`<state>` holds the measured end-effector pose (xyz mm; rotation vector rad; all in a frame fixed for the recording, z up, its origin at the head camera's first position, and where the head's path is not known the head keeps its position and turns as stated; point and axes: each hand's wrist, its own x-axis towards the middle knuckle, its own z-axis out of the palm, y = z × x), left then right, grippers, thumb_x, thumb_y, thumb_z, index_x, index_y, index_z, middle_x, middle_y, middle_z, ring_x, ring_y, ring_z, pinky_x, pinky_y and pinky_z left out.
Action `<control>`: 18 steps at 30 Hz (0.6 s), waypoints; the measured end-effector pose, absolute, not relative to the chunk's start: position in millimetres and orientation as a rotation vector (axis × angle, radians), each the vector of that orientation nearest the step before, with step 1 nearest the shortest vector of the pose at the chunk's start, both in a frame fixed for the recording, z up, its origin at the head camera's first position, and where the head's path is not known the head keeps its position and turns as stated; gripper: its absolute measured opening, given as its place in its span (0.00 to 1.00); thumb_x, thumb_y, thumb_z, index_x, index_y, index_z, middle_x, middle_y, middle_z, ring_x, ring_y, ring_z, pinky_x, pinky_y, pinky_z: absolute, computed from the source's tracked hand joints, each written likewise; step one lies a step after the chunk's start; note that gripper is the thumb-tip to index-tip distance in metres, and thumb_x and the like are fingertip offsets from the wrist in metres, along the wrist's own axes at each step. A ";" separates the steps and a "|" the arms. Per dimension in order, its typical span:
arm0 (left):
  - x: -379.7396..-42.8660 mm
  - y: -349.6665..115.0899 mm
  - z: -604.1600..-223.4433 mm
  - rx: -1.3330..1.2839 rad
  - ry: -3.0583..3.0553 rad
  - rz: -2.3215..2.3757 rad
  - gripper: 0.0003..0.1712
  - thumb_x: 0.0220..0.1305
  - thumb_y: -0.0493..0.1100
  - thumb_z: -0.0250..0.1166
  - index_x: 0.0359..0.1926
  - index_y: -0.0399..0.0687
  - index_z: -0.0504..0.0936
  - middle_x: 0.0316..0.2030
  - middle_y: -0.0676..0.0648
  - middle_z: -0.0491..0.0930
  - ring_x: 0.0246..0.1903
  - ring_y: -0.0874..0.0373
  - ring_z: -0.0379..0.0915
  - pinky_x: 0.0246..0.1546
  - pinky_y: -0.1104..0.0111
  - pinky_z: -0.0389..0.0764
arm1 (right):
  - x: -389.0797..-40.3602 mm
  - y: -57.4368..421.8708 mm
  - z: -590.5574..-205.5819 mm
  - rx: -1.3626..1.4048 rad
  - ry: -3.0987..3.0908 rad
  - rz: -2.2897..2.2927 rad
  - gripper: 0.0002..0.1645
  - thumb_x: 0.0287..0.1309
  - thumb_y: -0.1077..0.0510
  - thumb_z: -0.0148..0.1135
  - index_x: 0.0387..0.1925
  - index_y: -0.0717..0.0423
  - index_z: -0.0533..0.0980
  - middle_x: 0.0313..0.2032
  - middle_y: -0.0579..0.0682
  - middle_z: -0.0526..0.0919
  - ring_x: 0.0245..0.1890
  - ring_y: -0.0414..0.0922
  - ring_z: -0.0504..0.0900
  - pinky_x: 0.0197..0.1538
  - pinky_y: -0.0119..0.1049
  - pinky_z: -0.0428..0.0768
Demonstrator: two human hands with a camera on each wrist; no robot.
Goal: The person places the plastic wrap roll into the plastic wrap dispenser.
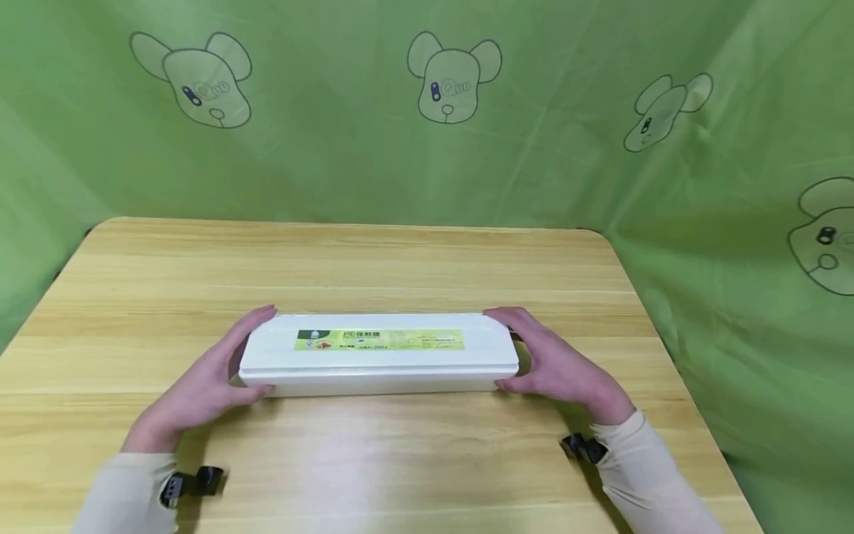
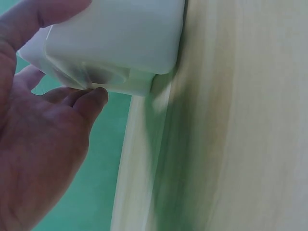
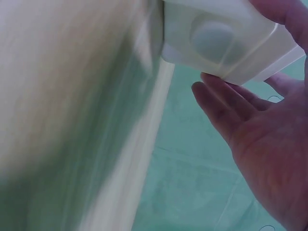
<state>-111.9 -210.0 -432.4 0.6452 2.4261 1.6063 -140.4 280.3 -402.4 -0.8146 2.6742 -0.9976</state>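
Observation:
A long white cling film box (image 1: 380, 360) with a yellow-green label (image 1: 380, 340) on its lid lies crosswise on the wooden table. My left hand (image 1: 216, 371) grips its left end, thumb at the near side and fingers round the far side. At the opposite end my right hand (image 1: 554, 360) holds it the same way. In the left wrist view the box's end (image 2: 115, 43) shows a rounded recess, with fingertips along its far edge. The right wrist view shows the other end (image 3: 216, 38) with a round mark, the thumb on the near side.
The light wood table (image 1: 414, 460) extends around the box on all sides. Behind it and to the right hangs a green curtain (image 1: 333, 163) printed with cartoon animal heads. Dark wrist cameras (image 1: 193, 482) are strapped over both pale sleeves (image 1: 647, 467).

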 end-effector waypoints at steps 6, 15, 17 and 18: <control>-109.9 -207.6 -430.8 0.614 2.482 1.571 0.60 0.47 0.30 0.76 0.77 0.54 0.52 0.75 0.46 0.50 0.70 0.43 0.47 0.65 0.76 0.49 | -138.3 278.8 -398.4 -0.815 2.680 -0.966 0.57 0.39 0.61 0.79 0.71 0.39 0.61 0.64 0.41 0.65 0.62 0.44 0.65 0.62 0.53 0.67; -107.9 -208.3 -431.1 0.639 2.468 1.596 0.61 0.48 0.29 0.75 0.77 0.62 0.52 0.75 0.44 0.49 0.69 0.42 0.50 0.62 0.82 0.54 | -139.3 275.7 -394.0 -0.870 2.719 -0.838 0.58 0.39 0.60 0.78 0.72 0.44 0.59 0.63 0.46 0.65 0.59 0.45 0.68 0.60 0.50 0.71; -109.0 -208.9 -430.9 0.650 2.450 1.606 0.61 0.48 0.29 0.75 0.77 0.63 0.52 0.75 0.43 0.48 0.69 0.41 0.50 0.62 0.82 0.55 | -140.3 275.6 -393.6 -0.857 2.718 -0.832 0.58 0.40 0.60 0.78 0.73 0.44 0.59 0.64 0.45 0.65 0.59 0.46 0.69 0.60 0.50 0.70; -109.5 -209.2 -430.9 0.650 2.443 1.608 0.61 0.48 0.29 0.75 0.77 0.63 0.52 0.75 0.43 0.48 0.70 0.41 0.49 0.62 0.82 0.55 | -140.9 275.6 -393.7 -0.845 2.713 -0.838 0.58 0.40 0.59 0.79 0.73 0.42 0.59 0.64 0.44 0.65 0.59 0.45 0.69 0.61 0.50 0.70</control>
